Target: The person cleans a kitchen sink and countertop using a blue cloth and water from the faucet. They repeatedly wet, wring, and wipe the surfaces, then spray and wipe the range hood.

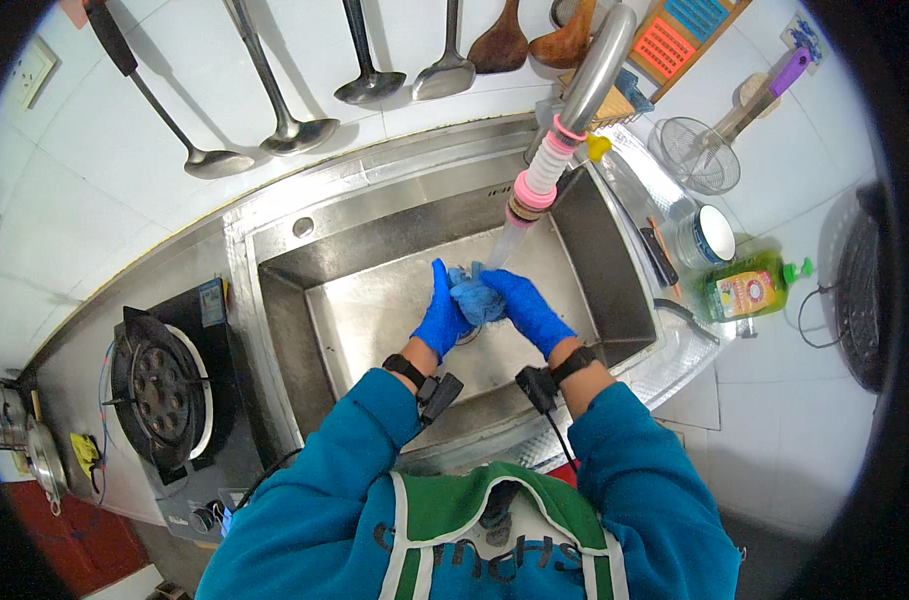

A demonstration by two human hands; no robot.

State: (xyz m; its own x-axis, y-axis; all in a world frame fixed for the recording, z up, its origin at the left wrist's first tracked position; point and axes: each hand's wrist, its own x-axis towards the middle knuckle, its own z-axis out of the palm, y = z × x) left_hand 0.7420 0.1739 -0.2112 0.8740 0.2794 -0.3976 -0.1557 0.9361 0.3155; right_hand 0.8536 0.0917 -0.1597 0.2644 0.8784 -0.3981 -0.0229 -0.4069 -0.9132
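Note:
Both my hands wear blue gloves and hold a wet, crumpled blue cloth (478, 298) between them over a stainless steel sink (379, 270). My left hand (441, 313) presses on the cloth's left side, thumb up. My right hand (525, 309) grips its right side. Water runs from the pink and white faucet extension (538, 187) onto or just behind the cloth. The metal faucet (597, 67) arches above. Part of the drain (468, 336) shows below the cloth.
A gas stove (161, 390) stands left of the sink. On the right are a knife (658, 257), bowls (713, 234) and a green soap bottle (747, 286). Ladles (297, 135), wooden utensils (499, 41) and a wire strainer (700, 154) hang along the wall.

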